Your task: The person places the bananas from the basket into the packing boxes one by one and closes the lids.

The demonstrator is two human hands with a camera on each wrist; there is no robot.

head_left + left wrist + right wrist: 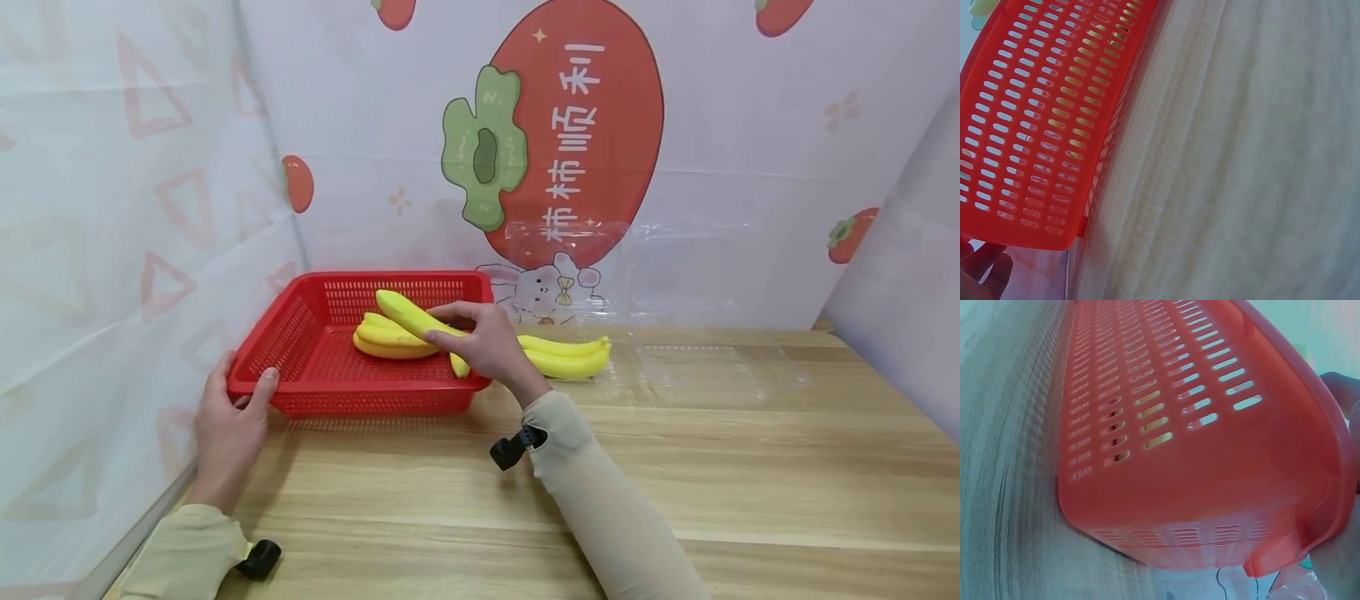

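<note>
A red perforated basket (375,400) stands on the wooden table. At its front left corner my left hand (231,425) grips the rim, the thumb over the edge. My right hand (487,342) holds a yellow banana (405,312) above the right part of the basket, thumb on the near side. Beneath it, more bananas (393,343) lie inside, and one banana's end (459,365) shows below the fingers. In the right wrist view, the basket wall (1210,469) hides the banana, and only part of the right hand shows at the edge.
To the basket's right, another bunch of bananas (573,358) lies on the table (675,483). Behind it stands an opened clear plastic container (693,342), faint against the backdrop. Patterned sheets close off the back (360,108) and left side (97,250).
</note>
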